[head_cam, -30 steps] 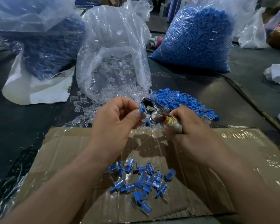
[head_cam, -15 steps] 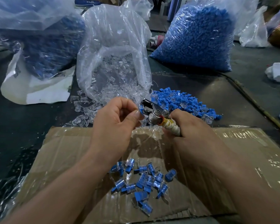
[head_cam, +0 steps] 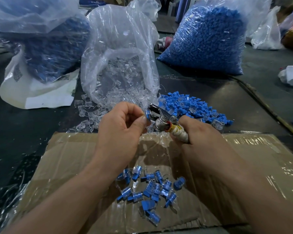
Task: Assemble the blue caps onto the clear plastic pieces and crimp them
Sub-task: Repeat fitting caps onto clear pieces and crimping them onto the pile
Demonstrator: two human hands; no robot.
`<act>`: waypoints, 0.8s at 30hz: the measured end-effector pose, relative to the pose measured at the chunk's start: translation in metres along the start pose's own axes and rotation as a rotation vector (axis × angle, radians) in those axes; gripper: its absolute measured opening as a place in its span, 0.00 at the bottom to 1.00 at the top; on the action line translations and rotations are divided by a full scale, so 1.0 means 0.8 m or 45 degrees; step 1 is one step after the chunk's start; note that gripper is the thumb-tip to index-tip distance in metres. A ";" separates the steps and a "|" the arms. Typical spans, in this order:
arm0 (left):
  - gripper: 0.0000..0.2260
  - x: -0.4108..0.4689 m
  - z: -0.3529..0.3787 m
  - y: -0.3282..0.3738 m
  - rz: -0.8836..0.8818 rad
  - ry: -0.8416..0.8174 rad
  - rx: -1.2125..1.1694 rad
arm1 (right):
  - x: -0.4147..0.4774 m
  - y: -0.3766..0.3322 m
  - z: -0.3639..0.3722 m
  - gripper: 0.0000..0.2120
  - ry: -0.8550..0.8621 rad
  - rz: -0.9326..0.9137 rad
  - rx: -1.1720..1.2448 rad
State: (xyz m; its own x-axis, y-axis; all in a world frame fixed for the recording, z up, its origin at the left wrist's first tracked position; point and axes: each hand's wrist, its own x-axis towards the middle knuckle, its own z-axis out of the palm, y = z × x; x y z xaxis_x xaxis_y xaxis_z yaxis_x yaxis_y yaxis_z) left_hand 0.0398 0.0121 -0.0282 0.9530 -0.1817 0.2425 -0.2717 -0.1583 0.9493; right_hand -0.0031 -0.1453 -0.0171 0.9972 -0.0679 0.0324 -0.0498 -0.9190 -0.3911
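While my left hand (head_cam: 118,130) pinches a blue-capped clear piece (head_cam: 148,114) at the crimping tool (head_cam: 161,119) head above the cardboard (head_cam: 71,159), my right hand (head_cam: 203,137) grip stays clenched on the tool handle.

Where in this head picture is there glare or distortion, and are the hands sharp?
Head view: glare streaks on the taped cardboard at right and on the clear bag; wide-angle bending stretches the forearms and edges; left hand, right hand and crimping tool are fairly sharp; far background is soft and dim.
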 end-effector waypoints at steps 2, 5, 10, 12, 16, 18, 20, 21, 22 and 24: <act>0.10 0.000 0.000 0.000 -0.007 -0.003 -0.005 | 0.001 0.001 0.001 0.10 0.010 -0.015 -0.003; 0.10 0.000 -0.001 -0.002 -0.009 -0.003 -0.011 | 0.001 0.006 0.003 0.07 0.017 -0.045 -0.009; 0.09 0.002 -0.002 -0.005 0.002 0.046 -0.033 | 0.003 0.021 -0.007 0.04 -0.051 -0.091 -0.014; 0.08 0.003 -0.005 -0.003 0.006 0.047 -0.090 | 0.003 0.024 -0.009 0.06 -0.068 -0.103 -0.070; 0.02 -0.002 -0.009 0.006 0.022 -0.258 -0.279 | 0.004 0.023 -0.005 0.06 -0.142 -0.107 -0.143; 0.06 -0.006 -0.007 0.007 0.008 -0.461 -0.270 | 0.006 0.023 -0.003 0.09 -0.190 -0.107 -0.184; 0.06 -0.008 -0.004 0.007 -0.016 -0.594 -0.180 | 0.007 0.023 -0.001 0.12 -0.207 -0.116 -0.239; 0.04 -0.008 -0.003 0.007 -0.035 -0.640 -0.137 | 0.008 0.024 0.000 0.14 -0.211 -0.118 -0.253; 0.03 -0.009 -0.002 0.006 -0.046 -0.673 -0.085 | 0.009 0.025 0.000 0.16 -0.215 -0.119 -0.257; 0.08 -0.009 0.000 0.003 -0.024 -0.729 0.038 | 0.010 0.028 0.001 0.19 -0.225 -0.126 -0.257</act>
State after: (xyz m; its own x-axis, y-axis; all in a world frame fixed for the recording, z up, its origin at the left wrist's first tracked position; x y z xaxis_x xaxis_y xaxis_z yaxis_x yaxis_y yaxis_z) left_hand 0.0326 0.0132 -0.0272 0.7355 -0.6738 0.0704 -0.2667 -0.1924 0.9444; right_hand 0.0042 -0.1663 -0.0268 0.9912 0.0785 -0.1068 0.0556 -0.9778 -0.2022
